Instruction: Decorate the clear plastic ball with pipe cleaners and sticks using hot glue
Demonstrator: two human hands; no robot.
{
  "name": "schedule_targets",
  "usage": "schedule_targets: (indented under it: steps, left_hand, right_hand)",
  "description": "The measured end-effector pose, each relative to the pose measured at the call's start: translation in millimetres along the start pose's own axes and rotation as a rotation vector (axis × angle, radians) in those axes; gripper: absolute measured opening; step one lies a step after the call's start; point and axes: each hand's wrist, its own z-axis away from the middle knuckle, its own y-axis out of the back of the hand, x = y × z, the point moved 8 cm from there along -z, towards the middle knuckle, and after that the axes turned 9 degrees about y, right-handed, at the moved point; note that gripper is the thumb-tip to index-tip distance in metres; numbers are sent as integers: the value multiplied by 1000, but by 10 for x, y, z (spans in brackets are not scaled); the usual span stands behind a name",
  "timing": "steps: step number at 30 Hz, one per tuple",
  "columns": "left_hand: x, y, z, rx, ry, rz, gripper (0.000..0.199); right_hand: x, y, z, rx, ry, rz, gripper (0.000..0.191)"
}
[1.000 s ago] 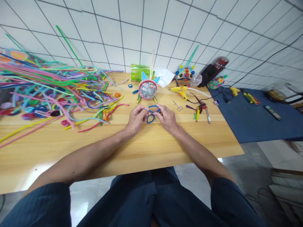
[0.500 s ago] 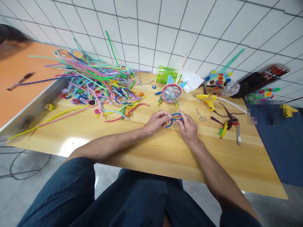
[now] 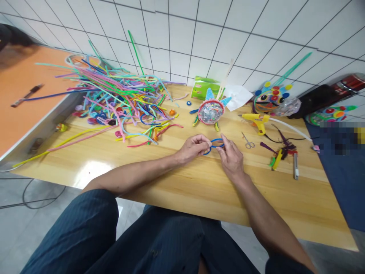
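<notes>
Between my two hands a blue pipe cleaner [image 3: 217, 140] is bent into loops, held just above the wooden table [image 3: 176, 186]. My left hand [image 3: 196, 147] pinches it where the loops meet. On the other side, my right hand [image 3: 230, 155] grips the loop's right end between thumb and fingers. Just beyond the hands stands a small craft figure [image 3: 211, 112] with a clear, glittery round body, a red rim, blue pointed pieces on top and striped legs. Small scissors [image 3: 248, 141] lie to the right of my right hand.
A large heap of coloured pipe cleaners [image 3: 119, 91] covers the left side. Rightward lie a yellow glue gun [image 3: 258, 121], a utility knife [image 3: 295, 166] and purple scraps [image 3: 286, 146]. A green packet [image 3: 205, 89], white paper [image 3: 238, 97] and another decorated figure [image 3: 270, 99] stand along the tiled wall.
The view has shifted slightly, so the table things appear a little displaced. Both hands keep their hold on the blue pipe cleaner, with hardly any change in the loops.
</notes>
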Motion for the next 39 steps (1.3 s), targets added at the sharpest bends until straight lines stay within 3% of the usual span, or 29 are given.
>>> schedule_targets:
  steps: [7,16,19,23,26,33,39]
  left_hand:
    - [29,45,-19,25,-19,28,54]
    - [6,-21,-6,-29,11,35,48]
    - [7,6,-13,4,28,40,49]
    - [6,95,-9,115,60,54,48]
    - [13,115,-4,142,60,59,45]
    - [30,108,30,168,26,8,39]
    - [15,115,30,167,-2,-30,43]
  right_hand:
    - [32,65,16,74,-20,-2,53]
    - [50,93,3,105,-42,-41,41]
    - [99,72,28,116,-132,-128,45]
    - [238,-30,117,163,-346,-408,59]
    - [280,-88,141,158,-414,-483,58]
    - [166,-19,70,115,-333,-320,41]
    - [126,-15,50,87,-293,-252,40]
